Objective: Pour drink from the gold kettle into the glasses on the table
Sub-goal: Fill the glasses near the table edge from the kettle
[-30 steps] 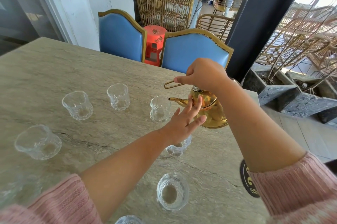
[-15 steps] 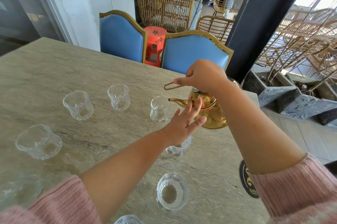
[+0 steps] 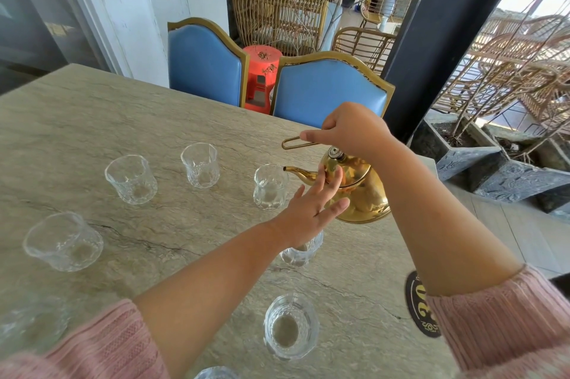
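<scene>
The gold kettle [image 3: 361, 193] hangs tilted above the stone table [image 3: 92, 119], its spout over the rim of a clear glass [image 3: 270, 186]. My right hand [image 3: 351, 128] grips the kettle's wire handle from above. With straight fingers, my left hand [image 3: 314, 202] touches the kettle's lid and side. Several other clear glasses stand around: one at the far middle [image 3: 200, 165], one left of it [image 3: 131, 178], one at the left [image 3: 63, 241], one partly hidden under my left hand [image 3: 300, 252], and a near one [image 3: 291, 325] holding some drink.
Two blue chairs [image 3: 327, 88] stand at the table's far edge, an orange stool [image 3: 262, 70] between them. A black round coaster [image 3: 421, 304] lies at the right edge. A dark pillar [image 3: 444, 33] and stone planters [image 3: 493, 162] stand to the right. Wicker furniture fills the background.
The kettle's spout has moved slightly toward the glass in front of it. Both hands keep their places on the kettle.
</scene>
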### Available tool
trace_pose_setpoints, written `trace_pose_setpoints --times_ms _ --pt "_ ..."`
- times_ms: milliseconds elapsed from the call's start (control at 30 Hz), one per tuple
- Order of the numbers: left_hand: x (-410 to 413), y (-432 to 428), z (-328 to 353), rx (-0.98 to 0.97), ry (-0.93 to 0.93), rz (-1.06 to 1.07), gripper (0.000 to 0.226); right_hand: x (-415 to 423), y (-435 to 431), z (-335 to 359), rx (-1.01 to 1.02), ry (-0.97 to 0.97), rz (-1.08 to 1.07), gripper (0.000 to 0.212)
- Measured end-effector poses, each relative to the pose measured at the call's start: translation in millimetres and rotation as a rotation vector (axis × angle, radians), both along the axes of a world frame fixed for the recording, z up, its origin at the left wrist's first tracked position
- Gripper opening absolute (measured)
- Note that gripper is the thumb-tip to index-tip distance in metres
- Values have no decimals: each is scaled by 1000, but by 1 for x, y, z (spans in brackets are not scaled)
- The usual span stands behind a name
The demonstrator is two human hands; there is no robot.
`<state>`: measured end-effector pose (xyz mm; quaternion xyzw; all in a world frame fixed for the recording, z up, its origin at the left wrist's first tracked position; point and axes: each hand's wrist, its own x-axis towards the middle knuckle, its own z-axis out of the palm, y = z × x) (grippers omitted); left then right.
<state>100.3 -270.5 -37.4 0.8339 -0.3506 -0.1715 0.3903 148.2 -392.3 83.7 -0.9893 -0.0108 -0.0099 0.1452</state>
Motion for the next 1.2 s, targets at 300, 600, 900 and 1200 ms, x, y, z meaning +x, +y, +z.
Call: trace_pose_setpoints --times_ms 300,600,900,1200 --pt "6 -10 -7 67 -44 -3 60 2 -27 -12 200 24 -54 59" --pt "15 -22 0 137 -104 -30 60 -16 -59 -12 511 -64 -200 61" --pt "-33 -26 33 143 -229 -17 62 -81 -70 15 703 -177 -275 59" --pt "-134 -12 64 165 -269 -5 66 -183 -56 47 744 -198 -242 55"
